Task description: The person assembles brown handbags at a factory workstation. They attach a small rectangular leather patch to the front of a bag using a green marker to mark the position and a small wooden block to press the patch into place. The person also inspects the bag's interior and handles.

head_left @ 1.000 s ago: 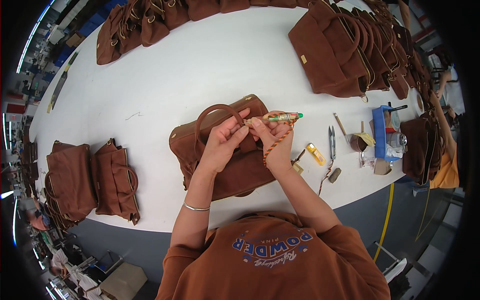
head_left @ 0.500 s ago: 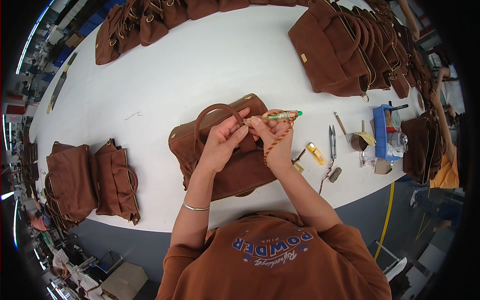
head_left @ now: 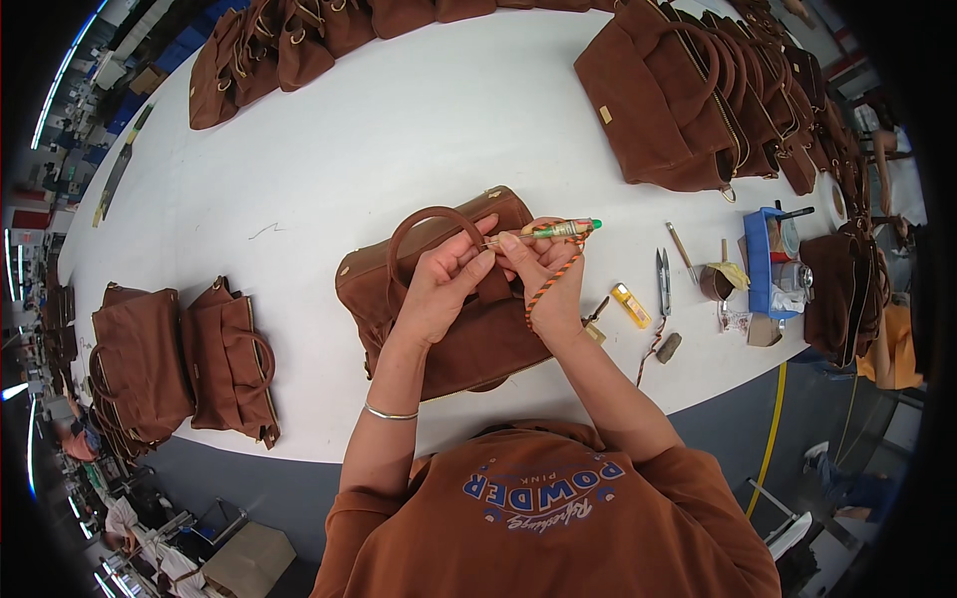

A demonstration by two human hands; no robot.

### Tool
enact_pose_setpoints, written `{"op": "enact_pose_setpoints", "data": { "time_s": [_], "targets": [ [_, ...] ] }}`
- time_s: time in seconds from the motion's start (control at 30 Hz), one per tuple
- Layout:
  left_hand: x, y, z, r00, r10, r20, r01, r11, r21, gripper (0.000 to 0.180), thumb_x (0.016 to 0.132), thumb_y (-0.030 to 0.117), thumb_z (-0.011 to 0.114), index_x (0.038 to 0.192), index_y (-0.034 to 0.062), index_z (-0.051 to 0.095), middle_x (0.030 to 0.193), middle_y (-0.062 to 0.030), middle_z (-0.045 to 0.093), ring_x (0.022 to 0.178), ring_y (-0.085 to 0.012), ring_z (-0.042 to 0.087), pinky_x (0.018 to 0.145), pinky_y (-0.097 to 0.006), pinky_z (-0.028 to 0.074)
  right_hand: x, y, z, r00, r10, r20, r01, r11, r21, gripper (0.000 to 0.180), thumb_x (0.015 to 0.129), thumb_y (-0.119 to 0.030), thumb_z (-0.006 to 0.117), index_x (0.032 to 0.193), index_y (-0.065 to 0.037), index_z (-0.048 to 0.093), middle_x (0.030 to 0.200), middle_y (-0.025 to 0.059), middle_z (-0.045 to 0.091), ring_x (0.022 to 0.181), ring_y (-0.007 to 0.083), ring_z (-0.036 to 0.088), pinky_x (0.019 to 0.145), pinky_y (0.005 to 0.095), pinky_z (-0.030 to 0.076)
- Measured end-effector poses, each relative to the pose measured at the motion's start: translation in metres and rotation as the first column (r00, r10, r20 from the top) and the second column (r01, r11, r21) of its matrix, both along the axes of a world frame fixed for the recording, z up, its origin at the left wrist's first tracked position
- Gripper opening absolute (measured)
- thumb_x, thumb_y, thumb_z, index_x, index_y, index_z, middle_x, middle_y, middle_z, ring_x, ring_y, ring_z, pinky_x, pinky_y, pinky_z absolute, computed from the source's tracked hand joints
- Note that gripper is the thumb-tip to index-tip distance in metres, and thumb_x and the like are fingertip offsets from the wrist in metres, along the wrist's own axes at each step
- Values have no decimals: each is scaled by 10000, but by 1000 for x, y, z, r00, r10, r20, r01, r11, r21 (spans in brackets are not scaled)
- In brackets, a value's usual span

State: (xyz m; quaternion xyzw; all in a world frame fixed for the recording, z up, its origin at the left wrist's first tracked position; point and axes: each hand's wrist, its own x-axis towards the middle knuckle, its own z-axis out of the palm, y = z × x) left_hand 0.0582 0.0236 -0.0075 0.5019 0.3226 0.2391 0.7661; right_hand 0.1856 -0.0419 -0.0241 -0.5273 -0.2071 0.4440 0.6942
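On the white bench [head_left: 329, 149], both hands pinch at a brown handbag [head_left: 449, 319].
Left hand [head_left: 439, 289] pinches its handle; right hand [head_left: 543, 274] grips a green-tipped pen [head_left: 553, 230]; yellow lighter [head_left: 631, 305] just right.

A: Where is there open room on the white table [head_left: 329, 149]?

B: Beyond and left of the brown handbag [head_left: 449, 299].

A: What blocks the right?

B: A yellow lighter [head_left: 631, 305], thread snips [head_left: 661, 282] and a blue tray [head_left: 763, 261] crowd it.
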Motion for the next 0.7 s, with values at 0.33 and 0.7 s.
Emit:
{"op": "enact_pose_setpoints", "data": {
  "time_s": [0.33, 0.7],
  "targets": [
    [0, 0, -3, 1000, 3, 8, -3, 1000, -2, 508, 976, 220, 613, 1429, 36, 477, 1017, 57, 676, 710, 41, 427, 548, -152, 276, -3, 1, 2, 999, -26, 31, 25, 999, 22, 91, 926, -56, 666, 943, 13, 609, 847, 42, 696, 743, 68, 645, 639, 210, 513],
    [3, -4, -13, 997, 58, 41, -59, 998, 22, 446, 1000, 187, 580, 1404, 19, 495, 1190, -10, 660, 1014, -49, 582, 782, -186, 443, -14, 4, -15, 945, -137, 298, 91, 982, 163, 98, 912, 3, 654, 967, 49, 588, 940, 55, 639, 792, 86, 634, 655, 229, 527]
  ]
}}
